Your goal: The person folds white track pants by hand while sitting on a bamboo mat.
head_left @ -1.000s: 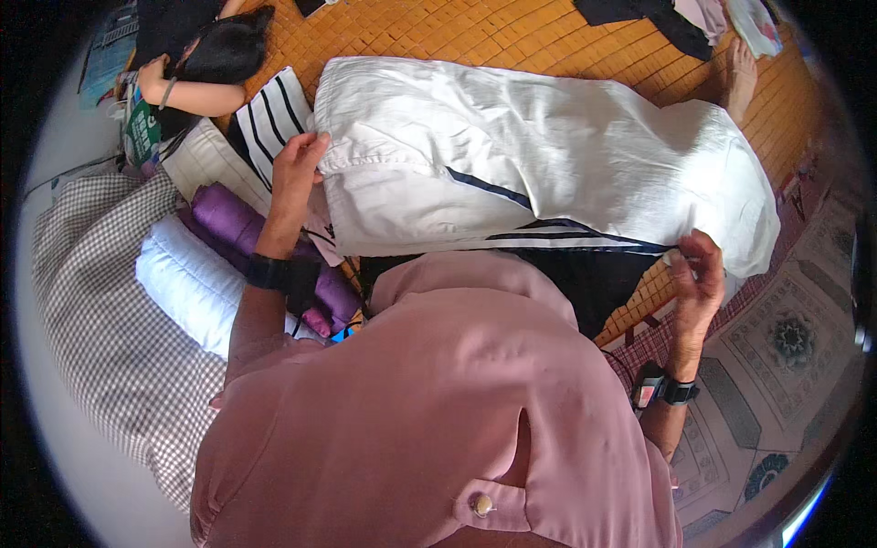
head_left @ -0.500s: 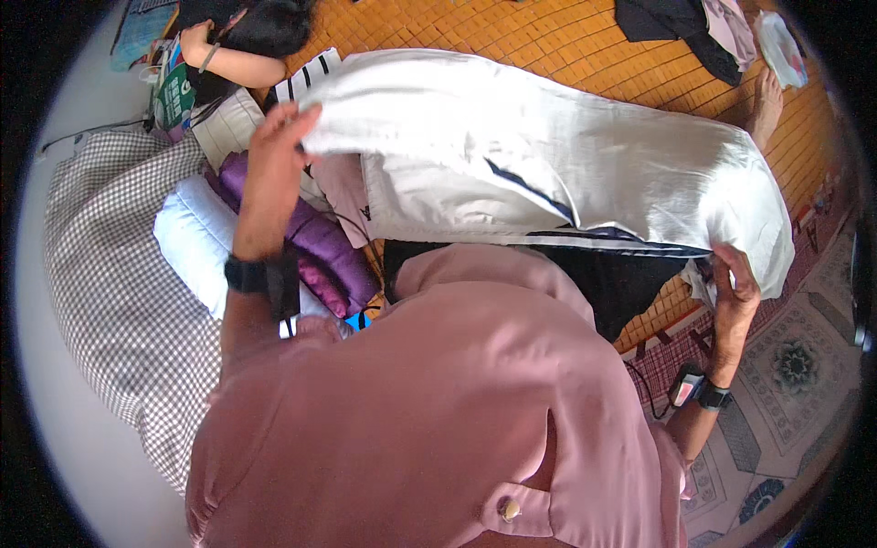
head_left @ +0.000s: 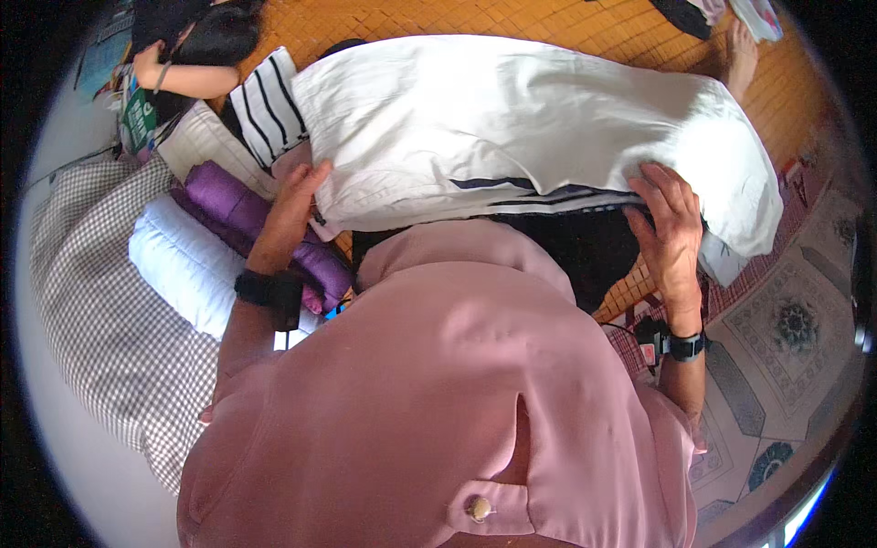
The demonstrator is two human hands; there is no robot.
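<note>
A long white garment (head_left: 512, 110) with dark navy stripes along its near edge lies spread across my lap and the mat; its exact kind is not plain. My left hand (head_left: 294, 203) rests at the garment's left edge, fingers stretched and touching the cloth. Over on the right side, my right hand (head_left: 669, 217) lies on the white cloth with fingers apart. A white piece with black stripes (head_left: 267, 105) pokes out beyond the left end. Black cloth (head_left: 585, 251) shows beneath the near edge.
A rolled purple quilted bundle (head_left: 224, 196) and a light blue one (head_left: 187, 265) lie left, beside a checked cover (head_left: 100, 320). Another person's forearm (head_left: 196, 80) is at upper left, and a bare foot (head_left: 740, 59) at upper right. A woven mat (head_left: 548, 18) spreads beyond.
The raised left end of the garment has come down flat, and my left hand has lowered with it. My right hand has let go of the edge and moved left onto the cloth.
</note>
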